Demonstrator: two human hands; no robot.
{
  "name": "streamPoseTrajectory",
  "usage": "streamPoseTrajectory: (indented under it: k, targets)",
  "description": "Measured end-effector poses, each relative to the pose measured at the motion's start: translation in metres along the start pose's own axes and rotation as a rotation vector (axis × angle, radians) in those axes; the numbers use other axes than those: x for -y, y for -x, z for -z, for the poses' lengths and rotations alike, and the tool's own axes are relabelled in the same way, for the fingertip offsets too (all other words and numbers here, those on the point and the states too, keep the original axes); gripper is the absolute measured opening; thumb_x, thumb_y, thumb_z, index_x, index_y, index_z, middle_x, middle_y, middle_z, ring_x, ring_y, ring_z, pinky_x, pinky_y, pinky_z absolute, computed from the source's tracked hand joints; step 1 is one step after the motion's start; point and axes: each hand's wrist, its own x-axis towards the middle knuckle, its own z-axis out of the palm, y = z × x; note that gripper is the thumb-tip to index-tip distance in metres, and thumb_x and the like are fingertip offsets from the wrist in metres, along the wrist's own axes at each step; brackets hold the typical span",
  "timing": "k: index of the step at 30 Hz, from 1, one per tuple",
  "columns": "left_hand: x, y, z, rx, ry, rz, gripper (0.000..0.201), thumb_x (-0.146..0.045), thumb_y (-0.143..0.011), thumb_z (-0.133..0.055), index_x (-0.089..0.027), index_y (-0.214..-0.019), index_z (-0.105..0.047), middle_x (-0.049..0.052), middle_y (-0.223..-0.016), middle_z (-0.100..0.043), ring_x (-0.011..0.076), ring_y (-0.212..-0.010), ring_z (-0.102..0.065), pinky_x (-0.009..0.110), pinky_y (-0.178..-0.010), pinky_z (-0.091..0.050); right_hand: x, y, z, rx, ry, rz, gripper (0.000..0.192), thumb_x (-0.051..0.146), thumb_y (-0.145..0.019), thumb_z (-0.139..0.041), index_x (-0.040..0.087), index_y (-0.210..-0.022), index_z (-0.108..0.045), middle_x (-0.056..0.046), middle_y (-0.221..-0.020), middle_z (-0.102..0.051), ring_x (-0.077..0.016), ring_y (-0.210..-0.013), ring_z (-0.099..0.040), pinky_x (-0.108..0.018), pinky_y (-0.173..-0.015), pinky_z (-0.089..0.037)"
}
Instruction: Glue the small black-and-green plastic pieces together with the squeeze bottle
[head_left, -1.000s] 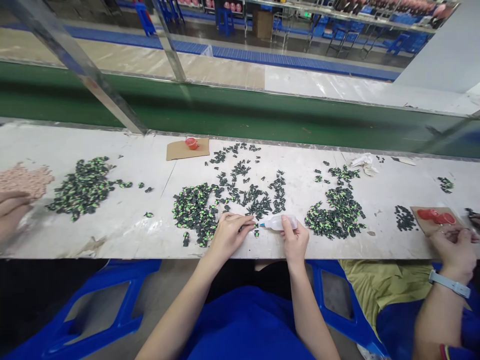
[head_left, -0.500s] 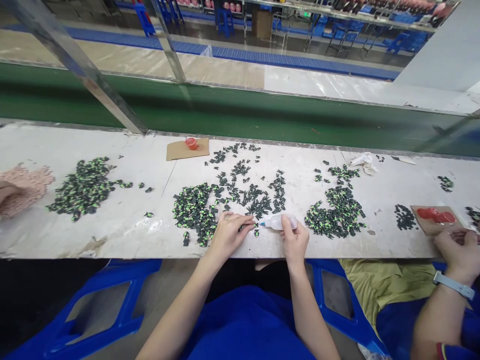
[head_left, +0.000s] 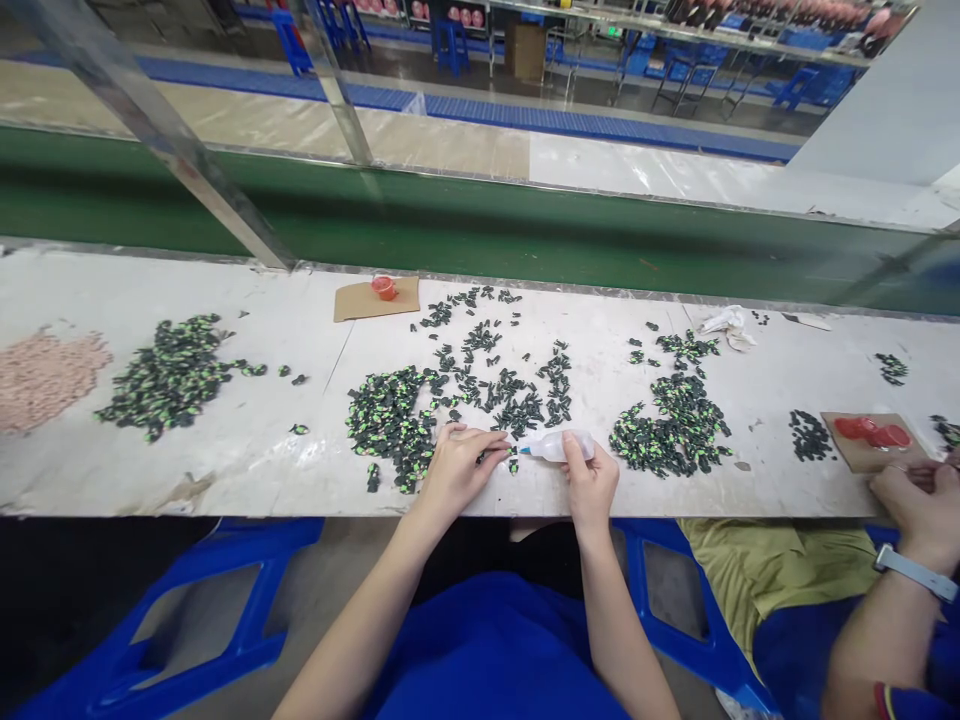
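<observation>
My right hand (head_left: 591,482) grips a small white squeeze bottle (head_left: 553,446), laid nearly level, its blue nozzle pointing left. The nozzle tip is at the fingertips of my left hand (head_left: 463,466), which pinch a small black part (head_left: 511,450). One more small black-and-green piece (head_left: 513,467) lies just below the nozzle on the table. Close by my left hand spreads a heap of black-and-green pieces (head_left: 390,415). Small plain black parts (head_left: 517,405) are scattered just beyond both hands.
A second black-and-green heap (head_left: 671,425) lies to my right, another (head_left: 169,375) to the left beside pink pieces (head_left: 49,380). A red cup (head_left: 384,288) stands on cardboard (head_left: 352,302). At the right, a co-worker's hands (head_left: 919,495) are near red containers (head_left: 874,431).
The hand that was over the pink pieces at the far left has left the view. My own hands and the bottle have hardly moved.
</observation>
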Motion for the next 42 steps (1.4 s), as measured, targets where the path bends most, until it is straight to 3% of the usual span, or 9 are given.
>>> streamPoseTrajectory:
  k: [8, 14, 18, 26, 30, 32, 34, 37, 42]
  targets:
    - [-0.001, 0.0, 0.0, 0.024, 0.0, 0.038, 0.014, -0.026, -0.084, -0.062, -0.024, -0.098, -0.065, 0.002, -0.087, -0.076, 0.0194, -0.085, -0.07, 0.041, -0.094, -0.036, -0.008, 0.0, 0.0, -0.07, -0.115, -0.031, 0.038, 0.046, -0.073, -0.062, 0.017, -0.052, -0.05, 0.004, -0.045, -0.045, -0.0107, -0.045, -0.041, -0.024, -0.046, -0.036]
    - [-0.004, -0.001, 0.001, 0.047, -0.025, 0.046, 0.013, -0.022, -0.085, -0.061, -0.025, -0.097, -0.066, 0.002, -0.089, -0.076, 0.0184, -0.085, -0.069, 0.041, -0.096, -0.034, -0.013, -0.015, 0.015, -0.223, -0.336, 0.029, 0.03, 0.041, -0.068, -0.069, 0.018, -0.079, -0.052, 0.0, -0.069, -0.059, -0.014, -0.06, -0.058, -0.028, -0.059, -0.049]
    - [-0.004, -0.001, -0.001, 0.036, -0.037, 0.0, 0.012, -0.021, -0.086, -0.059, -0.027, -0.09, -0.068, 0.001, -0.094, -0.075, 0.0179, -0.083, -0.068, 0.042, -0.096, -0.033, -0.01, -0.033, 0.024, -0.309, -0.271, 0.165, 0.049, 0.028, -0.056, -0.077, 0.023, -0.085, -0.038, -0.002, -0.09, -0.06, -0.0156, -0.082, -0.063, -0.033, -0.079, -0.051]
    - [-0.005, -0.002, -0.005, 0.018, -0.048, -0.052, 0.014, -0.018, -0.086, -0.057, -0.026, -0.09, -0.069, 0.001, -0.088, -0.075, 0.0187, -0.078, -0.067, 0.042, -0.094, -0.035, -0.023, -0.048, 0.02, -0.234, 0.018, 0.13, 0.053, 0.034, -0.057, -0.077, 0.023, -0.089, -0.036, -0.005, -0.099, -0.052, -0.0187, -0.088, -0.059, -0.039, -0.081, -0.053]
    - [-0.002, -0.001, -0.004, -0.025, -0.014, -0.075, 0.015, -0.018, -0.087, -0.054, -0.025, -0.09, -0.068, 0.002, -0.086, -0.074, 0.018, -0.077, -0.067, 0.04, -0.09, -0.04, -0.01, -0.034, 0.021, -0.346, 0.174, 0.404, 0.061, 0.038, -0.059, -0.08, 0.017, -0.104, -0.044, -0.014, -0.11, -0.051, -0.0235, -0.097, -0.056, -0.039, -0.079, -0.051]
    - [-0.001, -0.001, 0.0, -0.071, 0.022, -0.064, 0.015, -0.02, -0.088, -0.053, -0.024, -0.09, -0.068, 0.003, -0.086, -0.074, 0.0184, -0.079, -0.067, 0.038, -0.087, -0.044, -0.003, -0.022, 0.017, -0.429, 0.256, 0.556, 0.046, 0.036, -0.069, -0.076, 0.017, -0.103, -0.052, -0.012, -0.103, -0.055, -0.0215, -0.089, -0.056, -0.036, -0.073, -0.05]
    - [-0.001, 0.0, 0.006, -0.117, 0.078, -0.037, 0.016, -0.023, -0.089, -0.052, -0.023, -0.09, -0.068, 0.003, -0.086, -0.074, 0.0193, -0.082, -0.068, 0.036, -0.084, -0.048, 0.001, -0.009, 0.007, -0.254, 0.307, 0.634, 0.017, 0.033, -0.082, -0.064, 0.018, -0.091, -0.06, -0.007, -0.085, -0.06, -0.0193, -0.079, -0.057, -0.034, -0.072, -0.048]
    - [-0.004, 0.001, 0.012, -0.168, 0.217, 0.051, 0.017, -0.024, -0.088, -0.052, -0.023, -0.091, -0.068, 0.004, -0.091, -0.074, 0.019, -0.085, -0.069, 0.031, -0.078, -0.054, -0.001, 0.002, -0.013, 0.026, 0.404, 0.507, 0.023, 0.032, -0.09, -0.051, 0.02, -0.083, -0.068, -0.007, -0.079, -0.063, -0.0205, -0.078, -0.058, -0.035, -0.073, -0.047]
    - [-0.008, 0.003, 0.013, -0.195, 0.406, 0.175, 0.016, -0.023, -0.084, -0.054, -0.021, -0.088, -0.069, 0.003, -0.091, -0.074, 0.0171, -0.075, -0.071, 0.027, -0.071, -0.059, -0.01, 0.002, -0.033, 0.102, 0.531, 0.352, 0.019, 0.032, -0.086, -0.058, 0.021, -0.086, -0.073, -0.008, -0.083, -0.065, -0.024, -0.082, -0.057, -0.035, -0.072, -0.044]
